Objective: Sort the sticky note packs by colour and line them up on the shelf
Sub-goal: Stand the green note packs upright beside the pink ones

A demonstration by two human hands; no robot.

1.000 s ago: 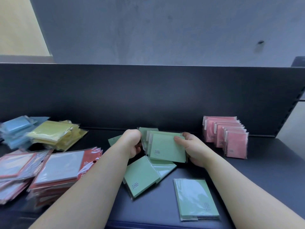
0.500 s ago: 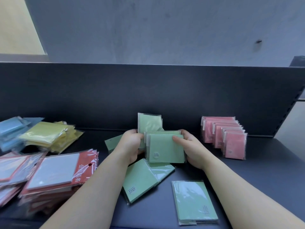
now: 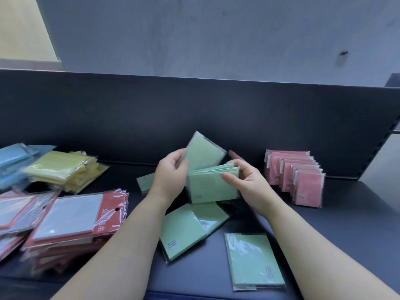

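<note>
My left hand (image 3: 171, 172) pinches a single green pack (image 3: 203, 151), lifted and tilted above the shelf. Just to its right, my right hand (image 3: 246, 182) grips a stack of green packs (image 3: 213, 185) held upright, thumb on the front face. Below them, loose green packs (image 3: 184, 230) lie flat on the dark shelf (image 3: 346, 224), with one more green pack (image 3: 253, 260) near the front edge. Another green pack (image 3: 145, 181) peeks out behind my left wrist. A lined-up row of pink packs (image 3: 296, 176) stands at the right against the back panel.
At the left lie piles of yellow packs (image 3: 62, 169), blue packs (image 3: 13, 161) and red-framed white packs (image 3: 67, 217). The shelf's dark back panel (image 3: 129, 115) runs behind everything. A slotted upright (image 3: 387, 135) marks the right end.
My left hand has raised one green pack out from behind the stack and tilted it. My right hand has lifted the stack slightly, its top now leaning towards me.
</note>
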